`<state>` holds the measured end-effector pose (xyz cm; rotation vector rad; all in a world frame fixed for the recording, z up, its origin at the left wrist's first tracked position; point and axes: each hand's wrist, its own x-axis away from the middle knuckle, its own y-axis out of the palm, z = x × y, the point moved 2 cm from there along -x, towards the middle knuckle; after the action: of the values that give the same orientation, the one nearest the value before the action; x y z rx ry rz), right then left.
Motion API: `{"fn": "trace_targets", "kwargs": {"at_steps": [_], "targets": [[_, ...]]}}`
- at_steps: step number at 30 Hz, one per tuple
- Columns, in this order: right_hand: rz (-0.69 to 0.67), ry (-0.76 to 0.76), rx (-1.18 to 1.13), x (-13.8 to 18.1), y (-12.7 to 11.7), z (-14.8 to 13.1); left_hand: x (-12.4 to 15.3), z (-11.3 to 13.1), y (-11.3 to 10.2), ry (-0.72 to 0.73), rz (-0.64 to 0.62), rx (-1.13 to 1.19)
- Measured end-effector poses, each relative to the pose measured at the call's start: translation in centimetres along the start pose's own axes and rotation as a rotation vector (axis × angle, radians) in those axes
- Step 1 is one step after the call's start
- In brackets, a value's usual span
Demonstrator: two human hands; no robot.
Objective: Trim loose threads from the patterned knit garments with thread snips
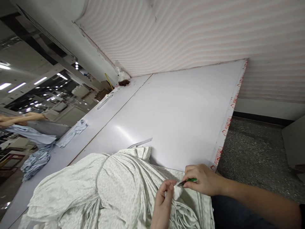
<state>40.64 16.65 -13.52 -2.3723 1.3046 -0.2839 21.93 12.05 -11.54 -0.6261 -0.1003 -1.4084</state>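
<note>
A pale green patterned garment [100,190] lies bunched on the near end of a long white table [181,114]. My left hand [164,198] pinches a small fold of the fabric near the table's front edge. My right hand [205,179] is closed around small green-handled snips [188,181], whose tip touches the pinched fold. The two hands almost touch each other.
Light blue garments [73,132] lie on the table's far left edge, and more blue cloth [35,160] hangs there beside another person's arm [21,119]. A thin strip [140,143] lies on the table. A corrugated wall [202,31] backs the table; grey floor [257,152] is to the right.
</note>
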Motion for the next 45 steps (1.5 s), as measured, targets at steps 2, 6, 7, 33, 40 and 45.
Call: {"fn": "trace_targets", "kwargs": {"at_steps": [2, 6, 7, 33, 40, 45], "targets": [[-0.003, -0.008, -0.006, -0.1, 0.0, 0.2, -0.1, -0.2, -0.1, 0.002, -0.006, 0.001], [0.007, -0.021, 0.036, 0.0, 0.1, 0.1, -0.6, -0.9, -0.1, -0.004, -0.011, 0.034], [0.000, -0.035, 0.067, 0.0, 0.2, 0.0, -0.6, -1.1, 0.0, -0.008, -0.011, 0.039], [0.077, 0.189, 0.154, 1.8, 1.5, 2.1, -0.1, -2.8, 5.9, 0.462, -0.017, -0.972], [0.151, 0.209, -0.296, 1.6, 3.2, 2.0, 1.0, -4.6, 4.3, 0.677, 0.183, -0.572], [0.168, -0.014, -0.175, 2.5, 3.7, 1.5, 2.4, -5.2, 4.3, 0.904, 0.474, -0.490]]}}
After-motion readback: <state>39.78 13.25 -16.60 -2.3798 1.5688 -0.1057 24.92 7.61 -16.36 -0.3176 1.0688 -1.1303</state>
